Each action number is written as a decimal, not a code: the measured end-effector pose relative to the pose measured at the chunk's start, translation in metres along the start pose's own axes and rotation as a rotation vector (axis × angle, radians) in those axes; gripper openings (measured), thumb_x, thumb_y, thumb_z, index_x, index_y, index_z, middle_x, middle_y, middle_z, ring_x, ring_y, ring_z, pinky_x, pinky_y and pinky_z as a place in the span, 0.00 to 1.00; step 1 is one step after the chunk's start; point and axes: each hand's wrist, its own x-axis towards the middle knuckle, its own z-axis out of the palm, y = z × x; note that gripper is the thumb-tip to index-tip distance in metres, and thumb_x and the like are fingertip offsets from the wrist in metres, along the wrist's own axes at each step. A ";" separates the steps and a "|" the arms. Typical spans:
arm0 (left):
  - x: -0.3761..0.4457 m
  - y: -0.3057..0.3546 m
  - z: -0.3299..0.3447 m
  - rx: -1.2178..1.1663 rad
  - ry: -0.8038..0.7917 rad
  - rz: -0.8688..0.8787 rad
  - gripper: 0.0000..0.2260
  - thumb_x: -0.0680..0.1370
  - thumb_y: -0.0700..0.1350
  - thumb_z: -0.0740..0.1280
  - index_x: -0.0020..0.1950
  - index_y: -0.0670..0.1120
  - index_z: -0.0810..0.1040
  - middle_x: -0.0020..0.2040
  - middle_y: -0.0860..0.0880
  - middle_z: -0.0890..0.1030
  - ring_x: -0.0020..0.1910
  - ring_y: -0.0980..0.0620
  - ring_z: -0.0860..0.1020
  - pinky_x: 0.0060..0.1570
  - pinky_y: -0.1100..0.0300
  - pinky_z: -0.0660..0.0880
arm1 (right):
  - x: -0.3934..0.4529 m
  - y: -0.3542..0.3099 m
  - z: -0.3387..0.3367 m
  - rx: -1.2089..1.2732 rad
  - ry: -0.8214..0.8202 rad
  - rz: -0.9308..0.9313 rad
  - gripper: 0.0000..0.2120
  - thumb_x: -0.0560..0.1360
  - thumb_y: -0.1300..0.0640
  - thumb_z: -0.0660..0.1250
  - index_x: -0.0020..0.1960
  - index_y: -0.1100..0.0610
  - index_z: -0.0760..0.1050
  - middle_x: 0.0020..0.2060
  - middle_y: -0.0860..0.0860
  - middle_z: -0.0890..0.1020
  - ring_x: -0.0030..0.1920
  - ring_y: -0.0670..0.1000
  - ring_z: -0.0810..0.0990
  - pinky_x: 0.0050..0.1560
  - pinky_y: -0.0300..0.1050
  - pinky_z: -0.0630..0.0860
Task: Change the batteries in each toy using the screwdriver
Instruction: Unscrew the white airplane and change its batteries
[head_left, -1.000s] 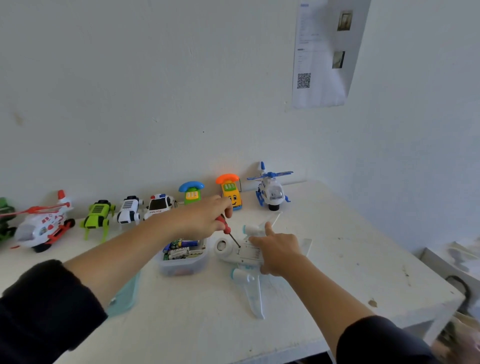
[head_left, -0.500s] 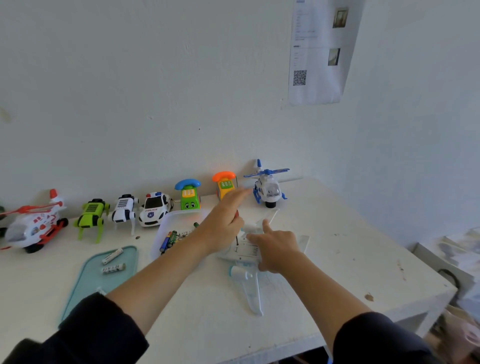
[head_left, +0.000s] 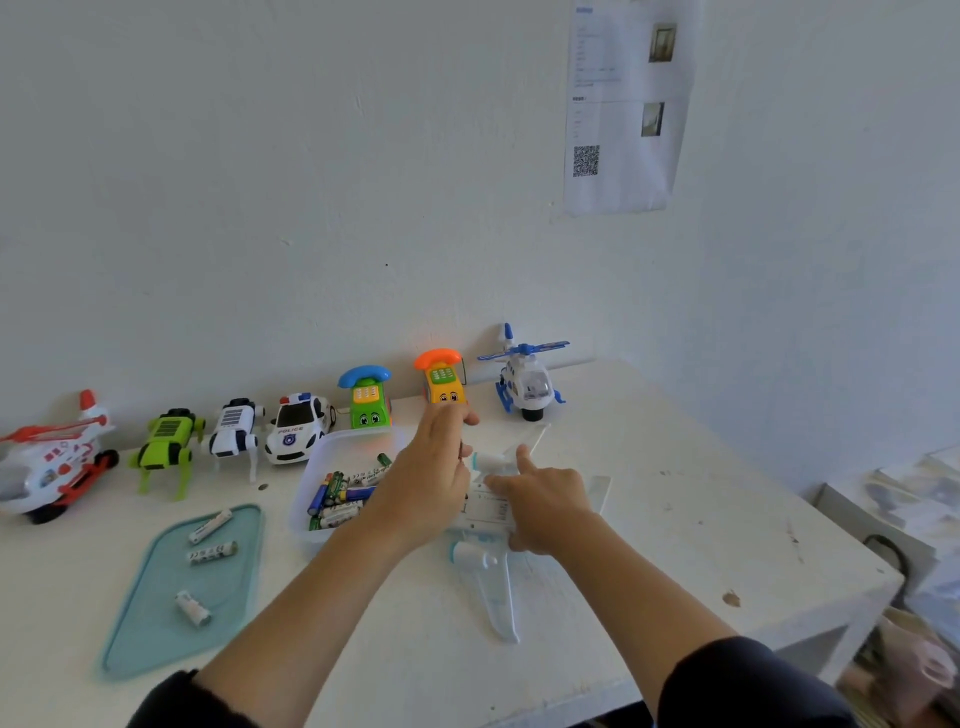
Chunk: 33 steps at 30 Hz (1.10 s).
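head view: a white toy airplane (head_left: 485, 525) lies belly-up on the white worktop (head_left: 675, 519), one wing pointing toward the person. the right hand (head_left: 545, 506) rests on the fuselage with the index finger stretched out over the battery compartment area, pinning the toy down; its grip is loose, fingers mostly straight, wrapped round nothing. the left hand (head_left: 434, 480) hovers over the plane's nose end, fingers curled. a thin dark line just beside its knuckles may be the shaft of the screwdriver (head_left: 460, 451), but the handle is hidden, so i cannot tell for sure what this grip holds. just left of the hands sits a clear tub of batteries (head_left: 337, 493), and further left a teal tray (head_left: 182, 587) with three loose white batteries on it. along the wall stand other toys: a red and white helicopter (head_left: 49, 457), a green robot dog (head_left: 166, 441), a white robot dog (head_left: 234, 428), a police car (head_left: 296, 426), a green phone (head_left: 366, 397), a yellow phone (head_left: 441, 376) and a blue helicopter (head_left: 527, 376).

risks, as i judge them: the plane rests on a rounded back, so a hard push with the driver could rock it and slip the tip out of the screw. a freed screw is tiny and could roll off the worktop. the left forearm passes right over the tub and could knock it.
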 end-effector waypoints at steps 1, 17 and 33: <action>0.000 0.001 0.000 0.021 -0.004 -0.010 0.13 0.78 0.36 0.61 0.62 0.45 0.67 0.51 0.52 0.70 0.50 0.52 0.76 0.50 0.54 0.74 | 0.000 0.000 0.000 -0.002 0.000 0.001 0.33 0.72 0.48 0.70 0.73 0.43 0.58 0.74 0.59 0.53 0.52 0.57 0.78 0.44 0.46 0.69; 0.019 -0.006 0.001 -0.110 0.170 -0.083 0.13 0.82 0.44 0.56 0.63 0.44 0.73 0.51 0.45 0.80 0.50 0.48 0.80 0.48 0.54 0.76 | -0.006 0.000 0.004 -0.001 0.103 -0.029 0.33 0.71 0.46 0.69 0.72 0.45 0.60 0.68 0.56 0.62 0.61 0.55 0.68 0.45 0.45 0.67; 0.013 -0.009 -0.008 0.124 0.126 -0.138 0.09 0.78 0.51 0.64 0.46 0.46 0.73 0.34 0.49 0.79 0.36 0.50 0.80 0.36 0.52 0.76 | -0.009 -0.001 0.012 0.010 0.180 -0.065 0.32 0.71 0.47 0.68 0.72 0.48 0.60 0.71 0.53 0.61 0.69 0.54 0.61 0.55 0.48 0.69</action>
